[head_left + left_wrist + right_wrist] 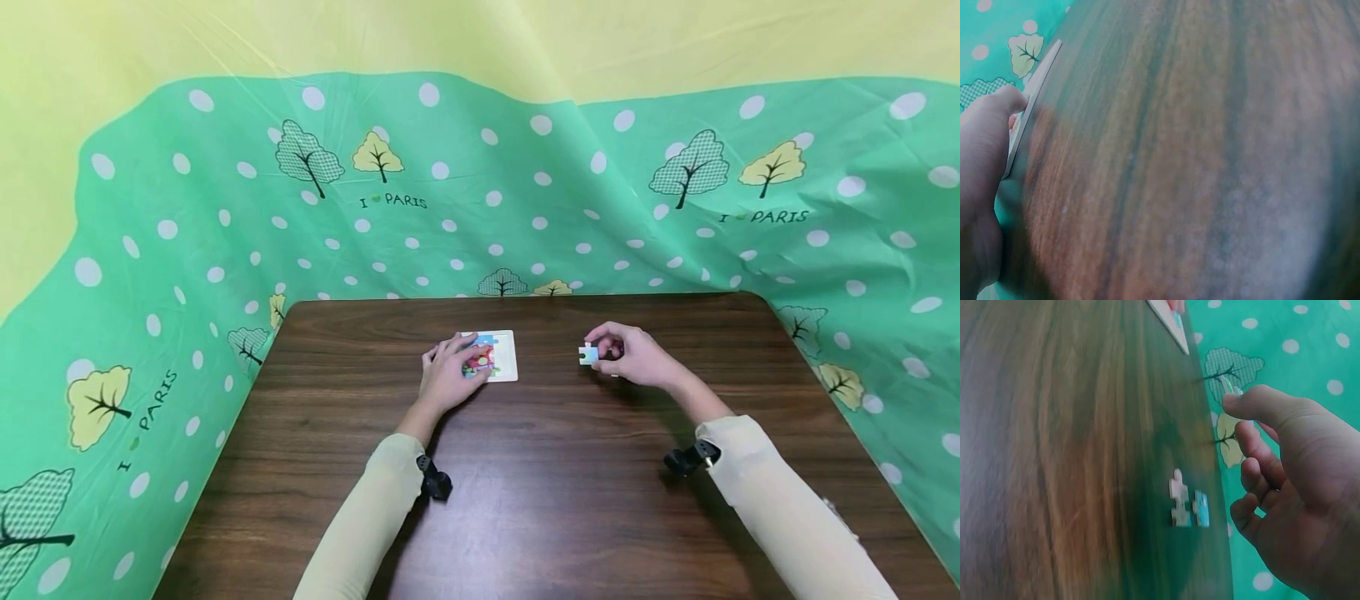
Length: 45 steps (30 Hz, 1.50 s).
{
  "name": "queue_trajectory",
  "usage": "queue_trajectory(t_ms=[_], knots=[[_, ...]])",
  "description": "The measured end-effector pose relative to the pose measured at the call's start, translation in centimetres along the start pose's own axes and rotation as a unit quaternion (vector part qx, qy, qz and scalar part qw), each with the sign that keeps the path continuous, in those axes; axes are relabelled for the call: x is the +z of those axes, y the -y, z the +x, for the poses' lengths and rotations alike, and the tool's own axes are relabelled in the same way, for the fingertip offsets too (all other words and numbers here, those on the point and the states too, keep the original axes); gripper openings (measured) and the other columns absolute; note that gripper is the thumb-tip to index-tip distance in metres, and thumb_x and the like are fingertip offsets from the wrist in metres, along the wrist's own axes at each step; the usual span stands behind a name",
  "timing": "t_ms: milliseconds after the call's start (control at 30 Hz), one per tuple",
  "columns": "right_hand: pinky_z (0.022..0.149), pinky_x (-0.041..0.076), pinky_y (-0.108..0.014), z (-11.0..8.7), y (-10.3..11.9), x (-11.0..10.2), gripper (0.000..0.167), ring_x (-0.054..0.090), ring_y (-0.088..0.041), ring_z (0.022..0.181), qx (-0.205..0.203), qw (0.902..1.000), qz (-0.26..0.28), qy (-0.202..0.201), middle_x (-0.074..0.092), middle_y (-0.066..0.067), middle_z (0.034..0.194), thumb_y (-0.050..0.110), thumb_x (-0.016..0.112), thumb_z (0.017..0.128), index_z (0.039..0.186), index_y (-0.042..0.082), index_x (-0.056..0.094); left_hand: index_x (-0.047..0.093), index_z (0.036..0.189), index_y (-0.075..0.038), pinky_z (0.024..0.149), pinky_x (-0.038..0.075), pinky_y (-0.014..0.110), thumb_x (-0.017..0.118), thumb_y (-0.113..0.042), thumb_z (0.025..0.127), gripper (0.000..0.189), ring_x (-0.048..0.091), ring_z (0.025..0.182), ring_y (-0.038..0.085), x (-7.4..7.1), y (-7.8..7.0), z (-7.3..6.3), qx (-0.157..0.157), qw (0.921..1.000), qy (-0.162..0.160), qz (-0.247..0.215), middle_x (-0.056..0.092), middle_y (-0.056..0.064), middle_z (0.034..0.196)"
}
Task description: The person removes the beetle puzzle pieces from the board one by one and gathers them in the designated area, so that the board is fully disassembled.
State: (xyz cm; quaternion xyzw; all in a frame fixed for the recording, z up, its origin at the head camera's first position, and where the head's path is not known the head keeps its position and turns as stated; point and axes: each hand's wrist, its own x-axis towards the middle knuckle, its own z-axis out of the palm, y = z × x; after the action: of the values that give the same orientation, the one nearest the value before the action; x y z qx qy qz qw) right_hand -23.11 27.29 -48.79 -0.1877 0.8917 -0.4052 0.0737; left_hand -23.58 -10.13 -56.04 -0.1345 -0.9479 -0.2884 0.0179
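A small white-framed jigsaw puzzle (pixel 506 357) lies near the far side of the table, with blue and red picture parts showing inside. My left hand (pixel 448 375) rests on its left part, fingers spread over the picture and thumb along the near edge. The left wrist view shows the thumb on the frame (pixel 1038 78) from the side. To the right, my right hand (pixel 633 354) pinches a light-blue puzzle piece (pixel 588 356) between thumb and fingers, raised above the table. In the right wrist view that piece (pixel 1230 386) shows nearly edge-on, partly hidden by the thumb.
Under my right hand, loose puzzle pieces lie on the table, a pale one (pixel 1180 503) and a blue one (pixel 1202 508). The dark wooden table (pixel 480 467) ends at a green dotted curtain (pixel 450 200) behind and at the sides.
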Motion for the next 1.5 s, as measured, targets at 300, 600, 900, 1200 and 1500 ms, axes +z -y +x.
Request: queue_trajectory(t_ms=[300,600,900,1200,1500], knots=[[0.072,0.049,-0.022,-1.9,-1.6,-0.5,0.037,0.055,-0.007,0.08,0.014,0.9997,-0.019,0.009,0.07,-0.014,0.099,0.0,0.086,0.093,0.127,-0.001,0.072,0.075,0.148,-0.031,0.131,0.029,0.07,0.074,-0.048,0.101,0.05,0.041,0.171,0.034,-0.2,-0.4,0.0,0.0,0.9999,0.002,0.012,0.056,-0.004,0.174],[0.072,0.047,-0.023,-3.5,-2.9,-1.1,0.036,0.053,-0.006,0.079,0.013,0.9995,-0.026,0.008,0.07,-0.011,0.096,0.002,0.088,0.093,0.126,0.0,0.072,0.075,0.149,-0.032,0.13,0.03,0.07,0.074,-0.048,0.101,0.051,0.042,0.17,0.034,-0.3,-0.4,0.0,0.005,0.9999,-0.003,0.011,0.056,-0.005,0.174],[0.074,0.045,-0.023,-4.5,-3.6,-1.9,0.036,0.055,-0.01,0.081,0.028,0.9987,-0.032,0.026,0.069,-0.008,0.095,0.004,0.09,0.092,0.123,0.002,0.072,0.075,0.148,-0.03,0.131,0.03,0.069,0.074,-0.046,0.101,0.05,0.042,0.171,0.032,-0.3,-0.5,0.0,0.007,0.9999,-0.002,0.008,0.056,-0.004,0.174],[0.072,0.046,-0.021,-5.0,-4.4,-1.8,0.035,0.055,-0.009,0.08,0.009,0.9988,-0.013,0.046,0.069,-0.009,0.093,0.002,0.09,0.091,0.121,0.001,0.073,0.075,0.148,-0.031,0.131,0.029,0.07,0.074,-0.047,0.102,0.049,0.042,0.17,0.034,-0.4,-0.4,0.0,0.001,1.0,0.0,0.009,0.056,-0.005,0.174],[0.069,0.045,-0.022,-5.3,-5.0,-1.7,0.033,0.053,-0.004,0.077,-0.003,0.9983,-0.003,0.059,0.069,-0.006,0.091,0.001,0.091,0.09,0.118,0.0,0.073,0.075,0.149,-0.031,0.13,0.031,0.069,0.073,-0.047,0.101,0.05,0.042,0.17,0.032,-0.3,-0.2,-0.1,0.006,0.9999,-0.003,0.013,0.057,-0.005,0.174]])
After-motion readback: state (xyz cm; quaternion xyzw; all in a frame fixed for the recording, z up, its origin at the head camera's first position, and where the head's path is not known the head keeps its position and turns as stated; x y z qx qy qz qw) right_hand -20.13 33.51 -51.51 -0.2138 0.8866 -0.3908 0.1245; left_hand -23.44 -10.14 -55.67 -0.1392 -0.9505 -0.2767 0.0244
